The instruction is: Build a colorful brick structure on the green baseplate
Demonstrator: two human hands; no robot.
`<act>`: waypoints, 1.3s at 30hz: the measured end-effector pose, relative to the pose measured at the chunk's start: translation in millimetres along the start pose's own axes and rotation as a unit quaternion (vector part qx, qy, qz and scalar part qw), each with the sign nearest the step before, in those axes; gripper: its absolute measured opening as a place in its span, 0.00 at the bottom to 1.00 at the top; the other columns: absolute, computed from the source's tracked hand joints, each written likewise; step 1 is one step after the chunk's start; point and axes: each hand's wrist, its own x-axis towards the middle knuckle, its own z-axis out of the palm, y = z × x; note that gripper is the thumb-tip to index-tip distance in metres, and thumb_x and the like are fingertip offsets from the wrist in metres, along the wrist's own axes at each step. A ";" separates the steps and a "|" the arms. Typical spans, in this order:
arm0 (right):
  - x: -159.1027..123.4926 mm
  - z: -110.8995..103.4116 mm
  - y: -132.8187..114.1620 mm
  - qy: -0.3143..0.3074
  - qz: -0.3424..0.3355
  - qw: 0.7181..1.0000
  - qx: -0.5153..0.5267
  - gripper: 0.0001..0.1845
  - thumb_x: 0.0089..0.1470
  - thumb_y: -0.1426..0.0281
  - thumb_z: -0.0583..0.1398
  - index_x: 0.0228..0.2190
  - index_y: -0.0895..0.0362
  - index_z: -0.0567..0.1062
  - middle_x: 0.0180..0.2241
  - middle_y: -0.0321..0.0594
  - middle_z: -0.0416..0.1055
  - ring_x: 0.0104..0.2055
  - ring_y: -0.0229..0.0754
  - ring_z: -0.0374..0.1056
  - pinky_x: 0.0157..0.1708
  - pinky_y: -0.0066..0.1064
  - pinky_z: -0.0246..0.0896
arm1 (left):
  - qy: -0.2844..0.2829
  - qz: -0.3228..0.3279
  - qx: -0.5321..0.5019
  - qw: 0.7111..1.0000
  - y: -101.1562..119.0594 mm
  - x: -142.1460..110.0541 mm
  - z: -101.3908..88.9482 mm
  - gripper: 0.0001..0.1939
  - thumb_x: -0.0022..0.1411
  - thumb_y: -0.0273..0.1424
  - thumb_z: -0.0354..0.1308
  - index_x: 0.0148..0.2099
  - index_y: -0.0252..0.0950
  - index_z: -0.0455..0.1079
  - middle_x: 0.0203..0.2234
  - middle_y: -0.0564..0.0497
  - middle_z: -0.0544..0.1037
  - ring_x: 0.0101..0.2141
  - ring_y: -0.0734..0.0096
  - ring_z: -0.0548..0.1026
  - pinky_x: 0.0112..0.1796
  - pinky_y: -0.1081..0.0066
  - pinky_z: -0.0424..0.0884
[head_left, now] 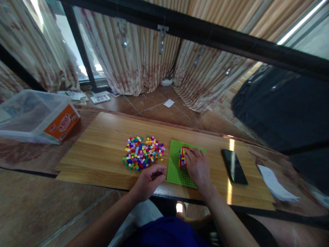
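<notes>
On the wooden board lies a green studded baseplate (173, 171), which bears a small block of multicoloured toy bricks (183, 158) with red, yellow and purple showing. My right hand (197, 166) reaches over the baseplate, its fingers closed on the upper right side of that brick structure and covering much of it. Just off the baseplate's left edge is my left hand (150, 180), with fingers curled and the thumb near the fingertips. Anything small between them cannot be made out. A pile of loose toy bricks (142, 154) in many colours spreads beyond my left hand.
A black phone (234, 167) lies right of the baseplate, with white paper (277, 185) farther right. At the far left stands a clear plastic bin (33, 120) with an orange label. Curtains (144, 61) and a dark frame bar (218, 39) are across the far side.
</notes>
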 end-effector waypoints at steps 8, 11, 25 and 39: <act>-7.2 3.7 2.0 0.026 -0.012 0.999 0.025 0.16 0.63 0.69 0.52 0.45 0.61 0.75 0.42 0.48 0.72 0.45 0.47 0.64 0.46 0.40 0.60 | -0.001 0.005 -0.004 1.000 2.7 0.2 1.7 0.11 0.59 0.29 0.57 0.45 0.35 0.71 0.32 0.51 0.73 0.33 0.73 0.71 0.36 0.74 0.67; -11.5 3.8 -0.1 0.025 -0.012 0.999 0.016 0.17 0.63 0.68 0.51 0.47 0.59 0.74 0.45 0.49 0.71 0.47 0.48 0.62 0.47 0.41 0.59 | -0.004 0.004 -0.001 1.000 2.3 0.4 1.8 0.11 0.60 0.29 0.56 0.45 0.34 0.71 0.32 0.51 0.73 0.33 0.73 0.71 0.36 0.74 0.67; -16.3 11.4 -3.0 0.027 -0.017 0.999 0.001 0.19 0.62 0.71 0.50 0.52 0.58 0.71 0.49 0.50 0.67 0.49 0.51 0.58 0.51 0.44 0.58 | -0.011 0.008 0.028 1.000 9.2 0.3 2.5 0.07 0.60 0.28 0.55 0.41 0.34 0.70 0.30 0.52 0.73 0.32 0.74 0.70 0.35 0.74 0.66; -20.2 13.9 -1.4 0.013 -0.020 0.999 0.026 0.22 0.61 0.75 0.47 0.54 0.59 0.68 0.51 0.50 0.65 0.53 0.51 0.57 0.54 0.45 0.56 | -0.017 0.002 0.036 0.999 12.7 0.2 2.4 0.06 0.60 0.27 0.55 0.40 0.33 0.70 0.29 0.52 0.73 0.31 0.74 0.70 0.34 0.74 0.66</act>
